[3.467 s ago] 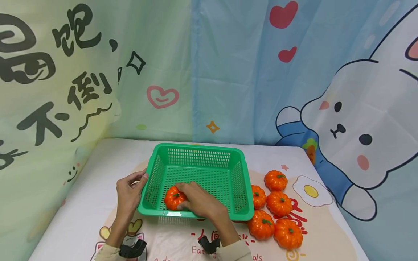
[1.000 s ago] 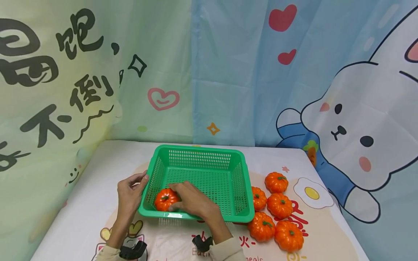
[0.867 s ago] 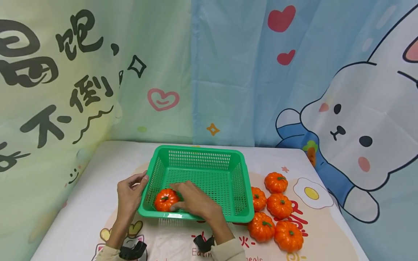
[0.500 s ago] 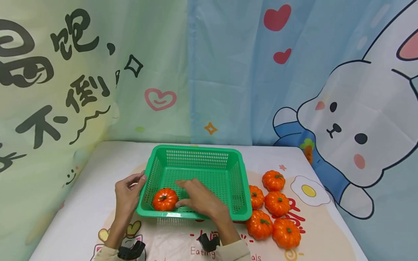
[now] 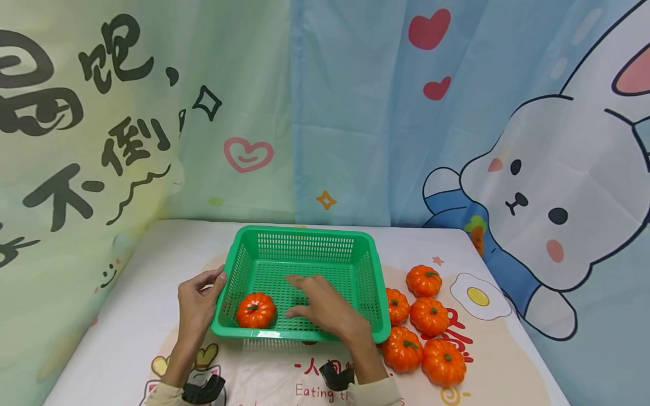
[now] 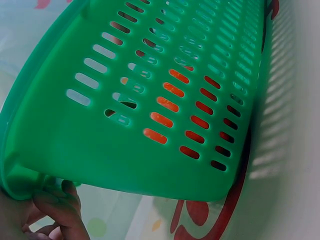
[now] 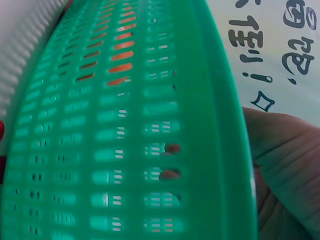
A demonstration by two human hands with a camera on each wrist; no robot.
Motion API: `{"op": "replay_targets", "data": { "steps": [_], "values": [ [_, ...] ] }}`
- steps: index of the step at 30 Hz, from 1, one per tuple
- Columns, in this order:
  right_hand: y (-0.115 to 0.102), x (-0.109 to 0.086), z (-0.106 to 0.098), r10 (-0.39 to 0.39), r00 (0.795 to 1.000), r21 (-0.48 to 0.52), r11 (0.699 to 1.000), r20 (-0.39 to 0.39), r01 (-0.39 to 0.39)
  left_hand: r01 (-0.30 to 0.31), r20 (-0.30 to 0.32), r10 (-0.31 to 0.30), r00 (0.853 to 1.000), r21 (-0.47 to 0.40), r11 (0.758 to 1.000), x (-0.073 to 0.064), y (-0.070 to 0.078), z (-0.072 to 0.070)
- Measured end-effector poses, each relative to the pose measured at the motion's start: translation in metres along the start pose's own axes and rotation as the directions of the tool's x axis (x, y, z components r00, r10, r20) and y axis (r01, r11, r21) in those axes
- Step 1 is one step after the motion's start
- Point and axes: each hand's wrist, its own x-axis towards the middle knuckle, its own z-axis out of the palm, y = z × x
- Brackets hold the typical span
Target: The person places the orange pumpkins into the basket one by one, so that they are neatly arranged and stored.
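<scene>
A green slotted plastic basket (image 5: 254,334) stands on the table, with one small orange pumpkin (image 5: 256,310) in its front left corner. My left hand (image 5: 197,301) pinches the basket's left rim between thumb and fingers. In the left wrist view, that hand (image 6: 60,212) shows at the rim, and orange shows through the slots. My right hand (image 5: 330,307) hovers over the basket's front, thumb and fingers spread, right of the pumpkin and apart from it. The right wrist view has part of this hand (image 7: 285,155) beyond the rim; its fingertips are mostly hidden by the basket wall.
Several more orange pumpkins (image 5: 430,317) are grouped on the printed tablecloth (image 5: 508,361) to the basket's right; the leftmost is partly covered by the basket. A printed curtain (image 5: 345,113) hangs behind the table.
The right hand moved the pumpkin left into the basket's front left corner, let it go, and drew back to the right with its fingers spread. The left hand stayed on the rim.
</scene>
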Motion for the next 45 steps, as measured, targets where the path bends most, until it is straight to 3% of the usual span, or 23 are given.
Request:
{"op": "replay_targets", "data": {
  "steps": [11,18,28,45],
  "values": [
    [0.005,-0.006,-0.011,0.081,0.996,0.012,0.997,-0.042,-0.081,0.001,-0.013,-0.001,1.000,-0.002,1.000,0.000,-0.003,-0.001],
    [0.013,-0.012,-0.018,0.064,0.996,0.008,0.998,-0.062,-0.064,0.005,-0.005,-0.005,1.000,0.005,1.000,-0.002,-0.002,0.001],
    [0.021,-0.020,-0.030,0.147,0.982,0.004,0.989,-0.115,-0.148,0.001,-0.005,-0.001,1.000,0.017,1.000,-0.002,-0.004,0.002],
    [0.037,-0.034,-0.049,0.161,0.967,-0.015,0.986,-0.198,-0.167,0.000,-0.005,0.000,1.000,-0.004,1.000,0.000,-0.003,0.001]
  ]
}}
